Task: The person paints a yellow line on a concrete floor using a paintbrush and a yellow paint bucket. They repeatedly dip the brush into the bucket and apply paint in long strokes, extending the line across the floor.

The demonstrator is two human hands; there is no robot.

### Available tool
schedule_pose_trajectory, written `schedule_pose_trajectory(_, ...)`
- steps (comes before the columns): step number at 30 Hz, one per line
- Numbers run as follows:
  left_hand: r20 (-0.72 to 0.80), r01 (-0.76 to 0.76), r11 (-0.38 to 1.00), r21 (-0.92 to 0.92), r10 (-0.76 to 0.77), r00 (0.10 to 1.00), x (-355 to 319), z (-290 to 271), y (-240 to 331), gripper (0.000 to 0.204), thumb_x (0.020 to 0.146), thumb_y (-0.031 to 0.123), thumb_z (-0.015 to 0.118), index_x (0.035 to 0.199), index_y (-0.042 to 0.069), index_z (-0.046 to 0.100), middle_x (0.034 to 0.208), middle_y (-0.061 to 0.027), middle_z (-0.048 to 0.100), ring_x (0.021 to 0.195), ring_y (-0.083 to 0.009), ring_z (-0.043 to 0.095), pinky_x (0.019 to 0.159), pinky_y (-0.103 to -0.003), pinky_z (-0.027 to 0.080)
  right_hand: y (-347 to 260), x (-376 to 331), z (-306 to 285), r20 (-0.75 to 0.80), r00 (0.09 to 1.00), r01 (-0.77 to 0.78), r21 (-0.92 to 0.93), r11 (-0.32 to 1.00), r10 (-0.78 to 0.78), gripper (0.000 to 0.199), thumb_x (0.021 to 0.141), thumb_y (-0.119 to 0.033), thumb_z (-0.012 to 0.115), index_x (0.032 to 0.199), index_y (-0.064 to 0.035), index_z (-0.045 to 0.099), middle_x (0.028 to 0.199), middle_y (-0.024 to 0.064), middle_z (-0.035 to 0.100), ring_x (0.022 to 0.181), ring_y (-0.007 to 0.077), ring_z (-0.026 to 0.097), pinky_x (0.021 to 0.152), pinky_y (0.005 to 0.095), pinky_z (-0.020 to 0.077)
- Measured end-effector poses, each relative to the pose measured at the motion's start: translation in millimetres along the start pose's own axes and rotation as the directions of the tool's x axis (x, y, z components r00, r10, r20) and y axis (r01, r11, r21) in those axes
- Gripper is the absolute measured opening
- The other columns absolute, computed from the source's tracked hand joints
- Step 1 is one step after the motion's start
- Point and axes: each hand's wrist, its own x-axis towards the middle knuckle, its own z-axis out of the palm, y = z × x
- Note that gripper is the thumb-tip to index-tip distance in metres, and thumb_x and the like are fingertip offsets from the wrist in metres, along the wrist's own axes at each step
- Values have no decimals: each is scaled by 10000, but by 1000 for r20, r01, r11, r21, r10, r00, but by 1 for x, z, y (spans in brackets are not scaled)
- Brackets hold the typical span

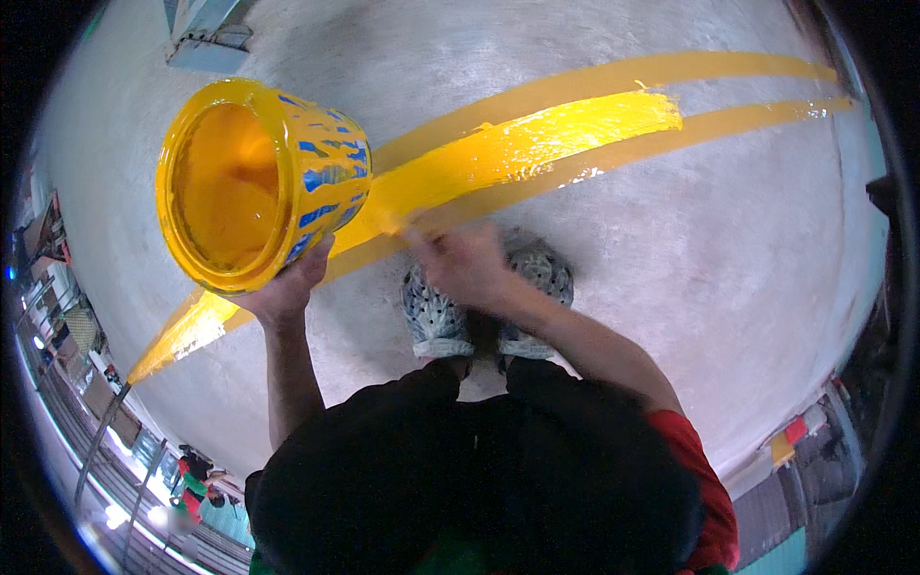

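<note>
My left hand (283, 292) grips a paint bucket (335, 177) low on its side. The bucket is tilted, its mouth facing left and toward me, and its outside is streaked with yellow over blue. Yellow paint (225, 192) shows inside. Blurred by motion, my right hand (465, 259) is over the floor just in front of my feet, fingers curled. A smeared yellowish shape lies at its fingertips, too blurred to name. Beyond that hand runs a glossy, wet-looking yellow stripe (546, 139) on the floor, which passes behind the bucket.
Duller yellow tape-like bands (728, 120) border the stripe. My patterned shoes (436, 311) stand close to its near edge on the grey floor (671, 249). A metal post base (206, 53) is at the far left. Another person (196, 484) is at the lower left.
</note>
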Motion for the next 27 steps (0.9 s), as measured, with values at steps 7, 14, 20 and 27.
schedule_pose_trajectory(7, 28, -23, 992, 128, 20, 999, 5, -17, -5, 876, 591, 185, 887, 1304, 51, 395, 1136, -74, 603, 1017, -188, 644, 896, -368, 547, 46, 16, -244, -548, 835, -372, -617, 694, -39, 200, 865, -58, 634, 1060, -24, 661, 888, 145, 705, 784, 212, 691, 700, 324, 550)
schedule_pose_trajectory(14, -26, -55, 993, 106, 58, 998, 17, 2, -13, 972, 556, 193, 907, 1338, 35, 352, 1216, -100, 558, 1084, -212, 604, 942, -368, 512, -8, 7, -68, 115, 971, 232, -662, 713, -209, 363, 719, -114, 624, 1075, -53, 593, 946, 112, 646, 825, 276, 649, 620, 409, 543)
schedule_pose_trajectory(20, -14, -66, 983, 172, 70, 997, 22, 10, -28, 1108, 492, 284, 939, 1372, 58, 305, 1278, -105, 484, 1150, -202, 542, 991, -361, 464, 5, 13, -63, -91, 977, -204, -177, 963, 191, 163, 864, -69, 613, 1010, -5, 643, 853, 153, 681, 746, 265, 681, 664, 365, 545)
schedule_pose_trajectory(27, -10, 63, 990, 126, -62, 998, 14, 0, -49, 1239, 460, 261, 947, 1426, 52, 200, 1355, -108, 419, 1218, -206, 482, 1056, -375, 401, 78, 23, -324, -637, 768, -415, -422, 806, 61, 196, 918, -144, 619, 1051, -6, 658, 835, 102, 708, 700, 152, 680, 588, 314, 546)
